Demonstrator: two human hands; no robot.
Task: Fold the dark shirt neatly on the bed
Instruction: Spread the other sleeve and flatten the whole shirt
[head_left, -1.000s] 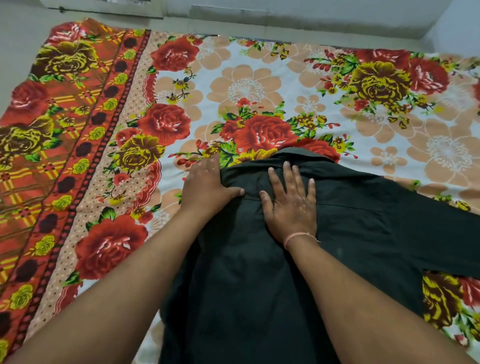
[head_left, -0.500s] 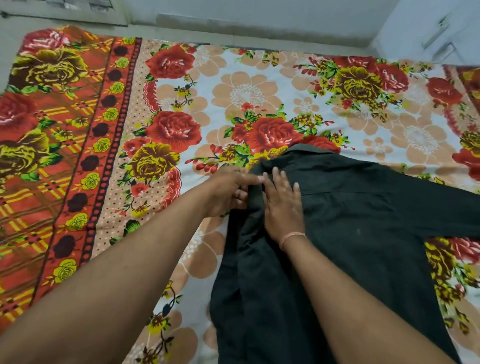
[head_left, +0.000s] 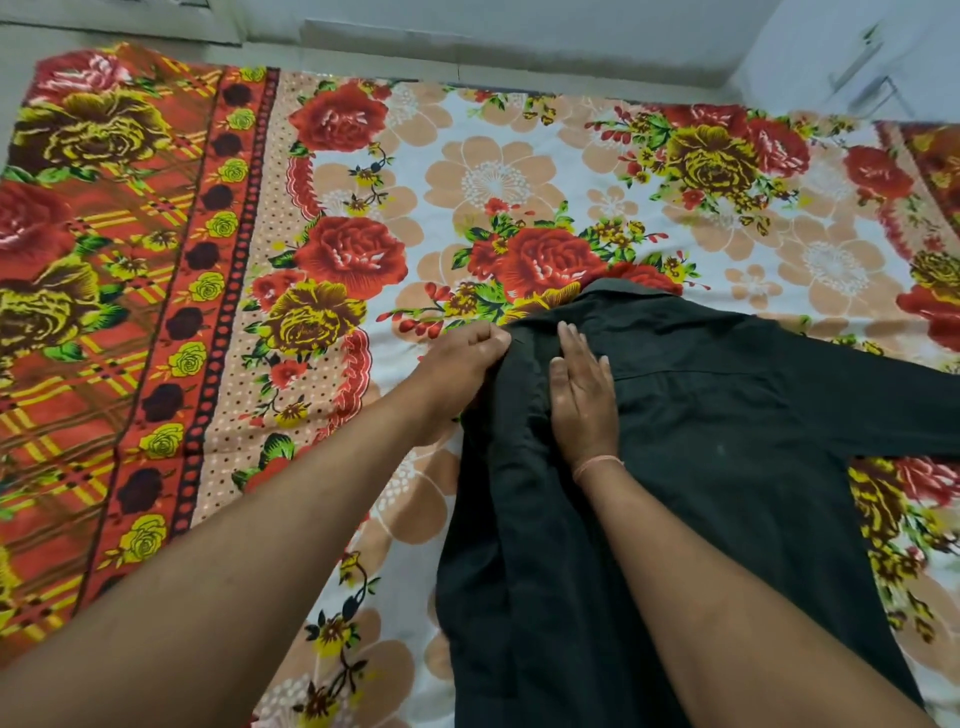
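A floral-covered bed (head_left: 363, 208) carries the dark shirt (head_left: 727, 493), laid flat at its near right, collar (head_left: 623, 293) pointing away and one sleeve (head_left: 883, 410) stretched rightward. The left hand (head_left: 462, 358) pinches the shirt's turned-in shoulder edge, fingers curled on the cloth, apparently to set the crease. The right hand (head_left: 584, 400), fingers straight, presses flat just beside it as an anchor.

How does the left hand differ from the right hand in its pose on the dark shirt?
The left hand has curled fingers that pinch the dark shirt at its edge; the right hand lies flat with straight fingers. The left hand sits over the bedsheet beside the cloth; the right hand rests fully on the cloth. Both touch the dark shirt near the collar.
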